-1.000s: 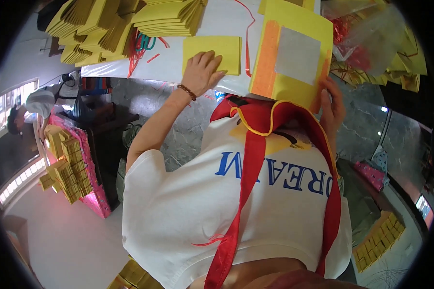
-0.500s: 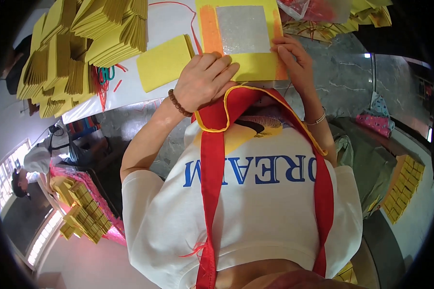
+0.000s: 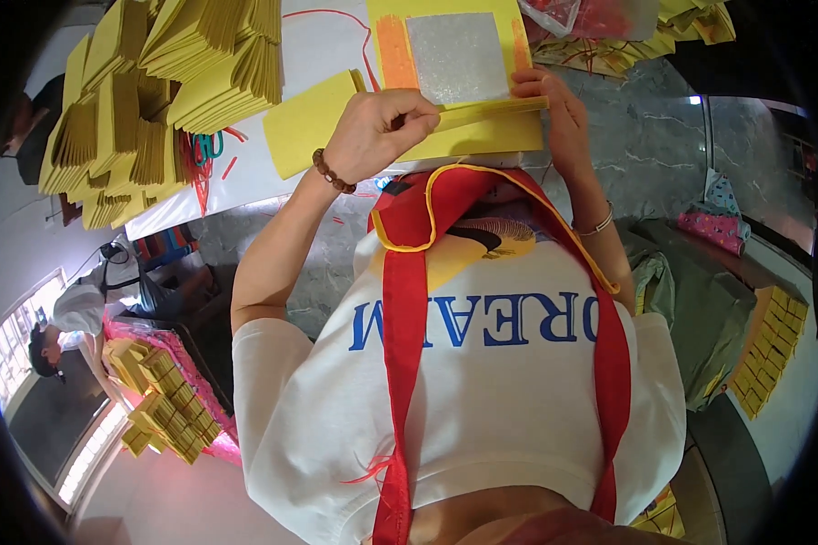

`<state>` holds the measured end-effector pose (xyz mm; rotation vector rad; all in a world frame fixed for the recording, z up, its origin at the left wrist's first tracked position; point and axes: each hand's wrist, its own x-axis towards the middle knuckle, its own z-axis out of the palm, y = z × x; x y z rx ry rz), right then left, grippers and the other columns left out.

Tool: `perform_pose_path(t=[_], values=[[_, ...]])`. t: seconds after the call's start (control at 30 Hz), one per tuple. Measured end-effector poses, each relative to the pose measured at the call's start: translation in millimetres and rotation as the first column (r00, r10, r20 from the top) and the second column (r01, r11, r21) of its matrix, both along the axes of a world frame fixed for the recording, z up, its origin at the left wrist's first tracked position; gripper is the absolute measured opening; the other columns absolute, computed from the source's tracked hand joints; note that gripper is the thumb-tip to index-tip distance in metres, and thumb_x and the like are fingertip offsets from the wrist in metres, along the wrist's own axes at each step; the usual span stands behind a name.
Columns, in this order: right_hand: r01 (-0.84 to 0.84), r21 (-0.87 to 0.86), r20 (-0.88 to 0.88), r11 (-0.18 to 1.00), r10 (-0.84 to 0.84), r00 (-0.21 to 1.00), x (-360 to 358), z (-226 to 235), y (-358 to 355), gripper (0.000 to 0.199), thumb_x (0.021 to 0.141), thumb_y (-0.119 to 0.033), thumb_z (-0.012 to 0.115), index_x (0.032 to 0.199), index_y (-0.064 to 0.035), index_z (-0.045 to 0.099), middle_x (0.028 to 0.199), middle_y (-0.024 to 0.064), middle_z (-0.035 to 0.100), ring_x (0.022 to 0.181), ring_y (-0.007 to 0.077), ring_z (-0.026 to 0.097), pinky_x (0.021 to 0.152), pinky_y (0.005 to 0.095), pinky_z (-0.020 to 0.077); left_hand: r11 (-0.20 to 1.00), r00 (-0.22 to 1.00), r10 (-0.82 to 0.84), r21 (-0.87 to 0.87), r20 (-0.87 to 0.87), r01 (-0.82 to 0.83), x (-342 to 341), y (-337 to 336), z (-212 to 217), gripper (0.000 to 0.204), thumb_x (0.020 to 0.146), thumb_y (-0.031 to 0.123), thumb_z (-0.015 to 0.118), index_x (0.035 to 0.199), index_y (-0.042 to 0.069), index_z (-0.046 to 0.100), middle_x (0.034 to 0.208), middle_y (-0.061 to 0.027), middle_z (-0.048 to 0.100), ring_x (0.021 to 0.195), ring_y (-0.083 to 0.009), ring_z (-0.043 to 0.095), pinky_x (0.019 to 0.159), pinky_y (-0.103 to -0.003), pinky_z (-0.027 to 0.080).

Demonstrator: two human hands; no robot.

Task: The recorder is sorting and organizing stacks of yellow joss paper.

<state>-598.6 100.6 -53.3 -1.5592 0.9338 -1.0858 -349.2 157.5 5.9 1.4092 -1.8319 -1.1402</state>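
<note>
In front of me lies a yellow paper sheet [image 3: 482, 136] with a silver square and orange bands. A strip of it stands raised across its width. My left hand [image 3: 382, 132], a beaded bracelet at its wrist, pinches the left end of that strip between thumb and fingers. At the right end my right hand [image 3: 559, 113] has its fingers bent around the paper's edge; its thumb is partly hidden. To the left of the left hand lies a folded yellow paper stack [image 3: 309, 123].
Tall bundles of folded yellow paper [image 3: 218, 73] fill the table's left, beside teal-handled scissors [image 3: 207, 145] and a red string [image 3: 370, 54]. A clear plastic bag [image 3: 600, 18] lies at the far right. Another person [image 3: 73, 304] is at the left, near stacked yellow packets [image 3: 168, 391].
My left hand has gone from lying flat on the sheet to pinching it, and a strip of paper now stands lifted. The right hand stays at the right edge.
</note>
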Motion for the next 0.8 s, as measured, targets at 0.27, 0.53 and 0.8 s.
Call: perform_pose_path(t=[0.27, 0.53, 0.8], values=[[0.015, 0.063, 0.02, 0.998, -0.016, 1.0, 3, 3, 0, 0.036, 0.096, -0.022, 0.04, 0.09, 0.002, 0.065, 0.104, 0.007, 0.062, 0.109, 0.017, 0.048, 0.095, 0.0294, 0.0354, 0.99, 0.992, 0.037, 0.137, -0.118, -0.021, 3, -8, -4, 0.017, 0.08, 0.014, 0.058, 0.081, -0.002, 0.064, 0.057, -0.0008, 0.052, 0.053, -0.0047, 0.043, 0.049, -0.022, 0.037], [-0.078, -0.107, -0.017, 0.991, 0.076, 0.997, -8, -5, -3, 0.021, 0.092, -0.016, 0.05, 0.099, 0.0001, 0.062, 0.111, 0.0065, 0.059, 0.115, 0.0217, 0.045, 0.097, 0.0332, 0.0353, 0.978, 0.98, 0.085, 0.203, -0.178, -0.048, 4, -12, 0, 0.016, 0.08, 0.013, 0.057, 0.078, -0.003, 0.062, 0.058, 0.0018, 0.05, 0.056, -0.0023, 0.042, 0.051, -0.021, 0.037], [-0.031, 0.301, 0.211, 0.953, -0.035, 0.977, -2, -8, 2, 0.024, 0.08, -0.008, 0.064, 0.104, -0.0044, 0.061, 0.112, 0.0055, 0.059, 0.118, 0.0224, 0.044, 0.099, 0.0334, 0.0345, 0.929, 0.965, -0.261, -0.268, 0.012, 0.254, 20, -12, 16, 0.044, 0.08, 0.02, 0.065, 0.12, 0.008, 0.055, 0.125, -0.0109, 0.049, 0.107, -0.0223, 0.047, 0.083, -0.031, 0.04]])
